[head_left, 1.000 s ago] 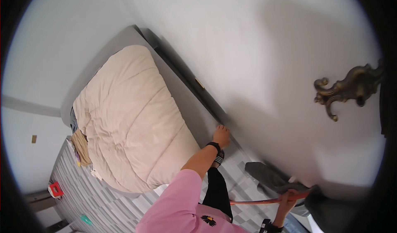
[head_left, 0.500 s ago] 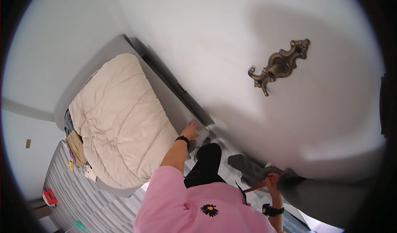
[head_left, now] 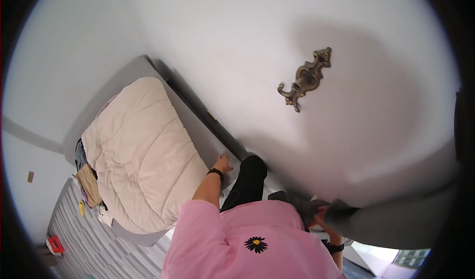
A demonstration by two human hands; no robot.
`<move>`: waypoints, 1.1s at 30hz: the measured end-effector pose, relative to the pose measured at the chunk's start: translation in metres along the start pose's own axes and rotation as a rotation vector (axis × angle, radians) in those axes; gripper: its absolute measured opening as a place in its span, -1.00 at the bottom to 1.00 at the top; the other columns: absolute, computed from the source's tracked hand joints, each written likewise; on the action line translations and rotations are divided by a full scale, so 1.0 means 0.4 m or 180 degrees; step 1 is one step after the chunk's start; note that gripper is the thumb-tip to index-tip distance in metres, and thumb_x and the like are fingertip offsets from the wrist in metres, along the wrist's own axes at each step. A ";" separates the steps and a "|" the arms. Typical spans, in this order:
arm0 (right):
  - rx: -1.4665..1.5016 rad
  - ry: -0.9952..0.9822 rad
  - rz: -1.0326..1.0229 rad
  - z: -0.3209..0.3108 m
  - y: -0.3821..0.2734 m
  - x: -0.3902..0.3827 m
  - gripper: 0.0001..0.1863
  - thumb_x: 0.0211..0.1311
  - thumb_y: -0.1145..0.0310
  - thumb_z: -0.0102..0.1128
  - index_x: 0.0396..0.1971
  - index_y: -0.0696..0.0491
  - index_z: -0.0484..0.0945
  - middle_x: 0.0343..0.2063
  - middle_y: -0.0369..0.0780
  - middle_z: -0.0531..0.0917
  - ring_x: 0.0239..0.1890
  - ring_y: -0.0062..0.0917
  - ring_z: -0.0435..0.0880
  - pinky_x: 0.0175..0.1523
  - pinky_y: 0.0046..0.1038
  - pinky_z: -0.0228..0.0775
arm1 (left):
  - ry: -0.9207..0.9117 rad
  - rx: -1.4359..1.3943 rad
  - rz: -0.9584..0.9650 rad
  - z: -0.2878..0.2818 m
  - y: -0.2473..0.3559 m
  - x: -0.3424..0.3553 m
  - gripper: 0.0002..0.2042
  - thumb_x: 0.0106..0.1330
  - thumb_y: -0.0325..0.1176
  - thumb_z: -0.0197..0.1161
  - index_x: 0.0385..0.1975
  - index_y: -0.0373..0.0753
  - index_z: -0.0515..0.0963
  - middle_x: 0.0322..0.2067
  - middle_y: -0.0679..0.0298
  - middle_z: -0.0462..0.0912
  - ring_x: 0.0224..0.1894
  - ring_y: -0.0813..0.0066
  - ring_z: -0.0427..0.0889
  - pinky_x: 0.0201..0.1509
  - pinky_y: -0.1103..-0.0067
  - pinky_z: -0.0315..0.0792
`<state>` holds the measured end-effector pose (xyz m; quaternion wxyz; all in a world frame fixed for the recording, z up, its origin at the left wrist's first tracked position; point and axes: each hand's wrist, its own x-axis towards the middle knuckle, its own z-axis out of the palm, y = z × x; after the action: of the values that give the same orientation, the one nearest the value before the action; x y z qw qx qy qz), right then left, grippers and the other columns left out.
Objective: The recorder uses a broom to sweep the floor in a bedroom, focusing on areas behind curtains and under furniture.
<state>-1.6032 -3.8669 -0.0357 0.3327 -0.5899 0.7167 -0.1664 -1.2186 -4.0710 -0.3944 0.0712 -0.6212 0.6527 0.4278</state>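
My left hand (head_left: pixel 223 163) is open, fingers apart, reaching down to the grey edge of the bed (head_left: pixel 198 135) beside a cream quilt (head_left: pixel 143 150). Whether it presses on the edge or hovers just over it, I cannot tell. At the lower right, my right hand (head_left: pixel 322 215) is closed beside a dark grey curtain (head_left: pixel 396 227). A thin red stick is in its grip, with only a little of it showing; the rest is hidden behind my pink shirt and the cloth. One knee in black trousers (head_left: pixel 247 180) is bent between the bed and the wall.
An ornate bronze hook (head_left: pixel 307 76) juts from the white wall close in front. A dark gap (head_left: pixel 198 105) runs between bed and wall. Brown cloth (head_left: pixel 89 185) hangs at the bed's far left. A red object (head_left: pixel 56 244) lies on the grey striped floor (head_left: pixel 84 234).
My view has shifted, so the hook appears further left. My bent knee has come up beside the left hand. The red stick, plain before, is now mostly hidden. My right hand stays by the curtain.
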 end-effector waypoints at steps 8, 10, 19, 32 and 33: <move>0.0541 -0.0236 0.0217 0.037 0.089 0.013 -0.71 -0.02 0.47 0.30 -0.24 0.08 0.47 -0.53 -0.33 0.55 -0.46 -0.69 0.51 -0.28 -0.61 0.37 | 0.0731 -0.0104 0.0137 -0.026 0.061 -0.004 -0.48 0.11 -0.13 0.24 0.05 -0.28 0.43 -0.01 0.00 0.51 0.05 0.05 0.47 0.16 0.32 0.35; 0.0416 -0.0082 0.0140 0.056 0.121 0.019 -0.73 -0.02 0.47 0.29 -0.27 0.08 0.48 -0.53 -0.33 0.55 -0.46 -0.68 0.52 -0.28 -0.60 0.37 | 0.1033 -0.0197 0.0222 -0.040 0.089 -0.001 -0.50 0.11 -0.13 0.24 0.01 -0.29 0.46 -0.08 0.00 0.56 -0.01 0.07 0.52 0.12 0.32 0.38; -0.0129 0.0113 0.0192 0.083 0.199 0.028 -0.82 -0.02 0.46 0.26 -0.37 0.07 0.51 -0.54 -0.32 0.56 -0.45 -0.68 0.53 -0.27 -0.59 0.39 | -0.0277 0.0235 -0.0090 0.028 0.113 0.018 -0.60 0.19 -0.20 0.13 -0.05 -0.34 0.48 -0.07 -0.04 0.53 -0.02 0.05 0.49 0.05 0.29 0.40; -0.0876 0.0942 -0.0752 0.104 0.272 0.028 -0.93 -0.10 0.45 0.25 -0.57 0.08 0.54 -0.63 -0.31 0.55 -0.52 -0.56 0.53 -0.34 -0.48 0.41 | 0.1541 -0.2119 0.0685 -0.038 -0.147 -0.406 -0.59 0.18 -0.19 0.20 -0.04 -0.30 0.47 -0.19 0.07 0.60 -0.09 0.22 0.57 -0.06 0.39 0.45; -0.0977 0.0908 -0.0760 0.110 0.281 0.032 -0.93 -0.09 0.44 0.24 -0.58 0.08 0.54 -0.63 -0.32 0.54 -0.53 -0.57 0.53 -0.34 -0.49 0.41 | 0.1568 -0.2113 0.0653 -0.042 -0.193 -0.443 -0.59 0.18 -0.19 0.20 -0.04 -0.30 0.47 -0.19 0.07 0.60 -0.09 0.22 0.57 -0.06 0.39 0.45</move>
<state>-1.6571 -3.8443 -0.1420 0.1125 -0.6846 0.6985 -0.1753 -1.1052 -3.9380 -0.3096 -0.3337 -0.6259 0.5355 0.4584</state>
